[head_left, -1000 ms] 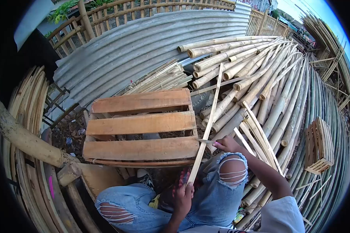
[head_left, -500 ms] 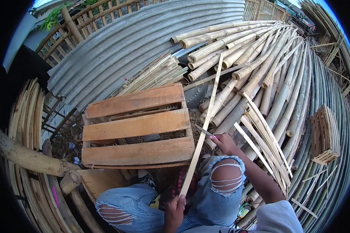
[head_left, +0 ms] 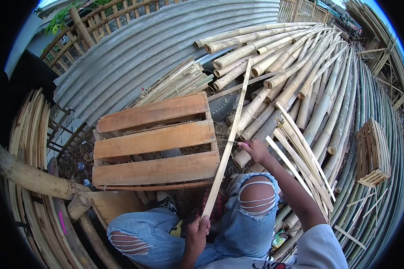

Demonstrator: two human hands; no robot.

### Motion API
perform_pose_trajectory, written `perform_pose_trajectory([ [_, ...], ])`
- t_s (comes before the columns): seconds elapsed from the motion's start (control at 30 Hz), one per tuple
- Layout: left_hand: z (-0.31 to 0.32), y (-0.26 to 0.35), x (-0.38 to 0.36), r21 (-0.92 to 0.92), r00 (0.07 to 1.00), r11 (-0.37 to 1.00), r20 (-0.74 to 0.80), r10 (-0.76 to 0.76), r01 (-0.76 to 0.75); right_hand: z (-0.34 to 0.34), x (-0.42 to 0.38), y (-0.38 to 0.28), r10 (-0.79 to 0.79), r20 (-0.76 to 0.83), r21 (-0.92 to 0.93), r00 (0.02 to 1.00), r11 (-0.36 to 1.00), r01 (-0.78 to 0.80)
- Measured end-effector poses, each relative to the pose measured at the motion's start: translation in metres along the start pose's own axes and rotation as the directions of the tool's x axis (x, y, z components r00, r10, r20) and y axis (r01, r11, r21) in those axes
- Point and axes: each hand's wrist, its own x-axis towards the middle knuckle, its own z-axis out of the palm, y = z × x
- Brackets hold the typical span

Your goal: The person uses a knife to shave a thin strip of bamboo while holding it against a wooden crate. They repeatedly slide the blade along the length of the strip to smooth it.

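Outdoors, bamboo poles [head_left: 300, 76] beside wooden pallet [head_left: 155, 141].

Corrugated metal sheet [head_left: 157, 49], bamboo fence [head_left: 116, 13] behind (daylight), wooden pallet [head_left: 155, 141].

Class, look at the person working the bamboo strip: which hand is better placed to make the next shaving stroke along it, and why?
Right. The right hand holds the knife with its blade against the strip about midway. The left hand grips the strip's near end by the lap, so it is probably best left steadying.
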Motion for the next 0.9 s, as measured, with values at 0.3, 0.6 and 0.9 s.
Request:
perform_pose_trajectory([
  [0.3,0.002,-0.002,0.003,-0.078,0.999,0.996,0.017,0.043,-0.042,0.019,-0.011,-0.008,0.029,-0.107,-0.136,0.994,0.99,-0.044],
  [0.6,0.002,-0.001,-0.003,0.153,0.998,0.987,0.023,0.054,-0.057,0.021,-0.018,-0.023,-0.005,-0.059,-0.15,0.998,0.989,-0.004],
  [0.9,-0.016,-0.005,0.006,-0.002,0.995,0.999,0.085,0.048,-0.048,0.019,-0.026,-0.017,-0.012,-0.082,-0.221,0.997,0.975,-0.006],
])
